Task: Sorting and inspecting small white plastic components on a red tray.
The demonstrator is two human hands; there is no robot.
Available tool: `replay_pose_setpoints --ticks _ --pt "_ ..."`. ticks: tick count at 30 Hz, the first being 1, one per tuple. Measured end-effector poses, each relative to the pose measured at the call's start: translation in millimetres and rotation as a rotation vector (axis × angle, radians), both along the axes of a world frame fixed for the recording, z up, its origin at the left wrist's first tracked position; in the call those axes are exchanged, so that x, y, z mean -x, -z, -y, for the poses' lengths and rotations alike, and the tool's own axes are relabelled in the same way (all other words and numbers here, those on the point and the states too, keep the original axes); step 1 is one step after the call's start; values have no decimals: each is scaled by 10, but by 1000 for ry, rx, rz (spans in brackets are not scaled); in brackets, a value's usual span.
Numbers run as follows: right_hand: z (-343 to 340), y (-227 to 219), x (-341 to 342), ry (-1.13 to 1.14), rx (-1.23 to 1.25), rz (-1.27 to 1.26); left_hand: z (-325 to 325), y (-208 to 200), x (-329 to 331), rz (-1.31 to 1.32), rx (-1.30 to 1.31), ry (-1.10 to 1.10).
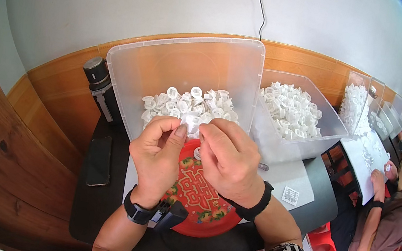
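My left hand point(160, 145) and my right hand point(227, 156) are raised above a round red tray point(196, 190) with a gold pattern. On each, thumb and forefinger are pinched together, the fingertips a short way apart. Whatever they pinch blends into the white plastic parts point(191, 104) behind, so I cannot make it out. Those small round parts are heaped in a clear plastic tub point(185, 60) tipped toward me beyond the tray. One white part point(197, 153) lies on the tray beside my right hand, partly hidden by it.
A second clear tub point(335, 125) of white parts stands at the right. On the black table are a phone point(100, 161), a dark flask point(104, 86) and a small white printed label sheet point(290, 195). At far right a person point(380, 222) works at another table.
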State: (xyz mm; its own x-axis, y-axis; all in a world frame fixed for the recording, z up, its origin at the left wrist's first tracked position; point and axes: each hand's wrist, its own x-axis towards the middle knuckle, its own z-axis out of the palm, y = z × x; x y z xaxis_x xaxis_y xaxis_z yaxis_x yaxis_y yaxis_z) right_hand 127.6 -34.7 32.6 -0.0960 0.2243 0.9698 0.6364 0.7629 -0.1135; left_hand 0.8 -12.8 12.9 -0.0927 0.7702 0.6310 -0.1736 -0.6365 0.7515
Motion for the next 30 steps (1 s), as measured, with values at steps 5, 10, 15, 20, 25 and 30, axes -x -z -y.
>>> replay_pose_setpoints --ticks 5,10,15,20,25,30 --pt "-15 -3 -28 20 -27 42 12 -4 2 -32 -30 -26" --pt "-4 -14 -25 40 -40 73 9 -11 17 -2 22 29" --pt "-22 13 -21 44 -33 79 15 22 2 -64 -32 -35" --pt "-28 8 -30 -75 66 -15 29 25 -4 -101 -81 -51" --pt "41 -56 -129 -267 461 -253 51 -34 24 -62 44 4" --pt "-15 -53 -204 -453 675 -442 48 -21 31 -41 32 134"
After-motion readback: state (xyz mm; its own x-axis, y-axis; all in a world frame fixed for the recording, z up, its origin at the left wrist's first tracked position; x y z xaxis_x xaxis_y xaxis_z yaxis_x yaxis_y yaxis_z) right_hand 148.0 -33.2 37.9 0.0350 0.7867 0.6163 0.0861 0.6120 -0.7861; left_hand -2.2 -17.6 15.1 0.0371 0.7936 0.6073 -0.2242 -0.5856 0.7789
